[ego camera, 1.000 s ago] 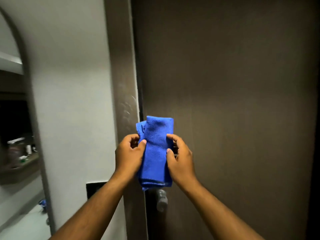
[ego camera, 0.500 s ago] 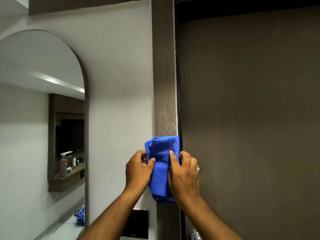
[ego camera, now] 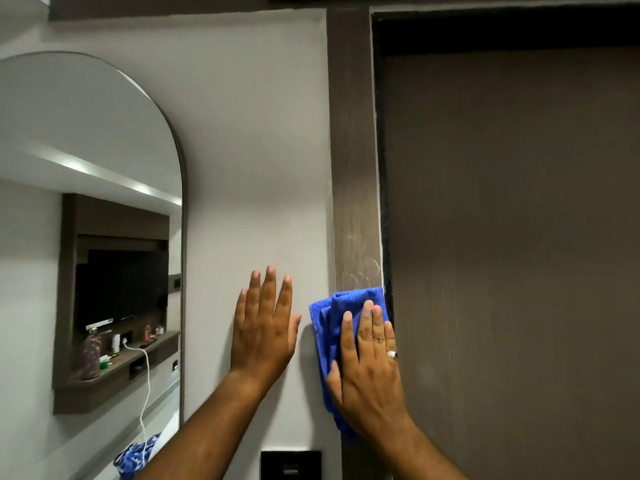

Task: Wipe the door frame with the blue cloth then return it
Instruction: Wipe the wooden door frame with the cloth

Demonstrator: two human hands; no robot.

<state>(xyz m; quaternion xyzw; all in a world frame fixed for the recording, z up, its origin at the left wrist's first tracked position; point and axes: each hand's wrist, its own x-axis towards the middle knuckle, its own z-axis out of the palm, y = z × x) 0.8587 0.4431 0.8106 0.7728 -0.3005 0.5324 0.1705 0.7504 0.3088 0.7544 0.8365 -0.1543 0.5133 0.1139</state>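
A folded blue cloth (ego camera: 332,306) lies flat against the brown vertical door frame (ego camera: 353,150), low in the view. My right hand (ego camera: 369,368) presses on the cloth with fingers spread and a ring on one finger, holding it to the frame. My left hand (ego camera: 265,327) rests flat and empty on the white wall (ego camera: 256,150), just left of the cloth, fingers apart. Pale smudges show on the frame right above the cloth. The dark brown door (ego camera: 512,237) fills the right side.
An arched mirror (ego camera: 90,220) hangs on the wall at left, reflecting a shelf with bottles and a white cable. A black switch plate (ego camera: 290,464) sits low on the wall between my arms. The frame's top bar (ego camera: 502,8) runs along the upper right.
My left hand let go of the cloth and moved left onto the wall. My right hand now presses the cloth alone against the frame. The view tilted upward.
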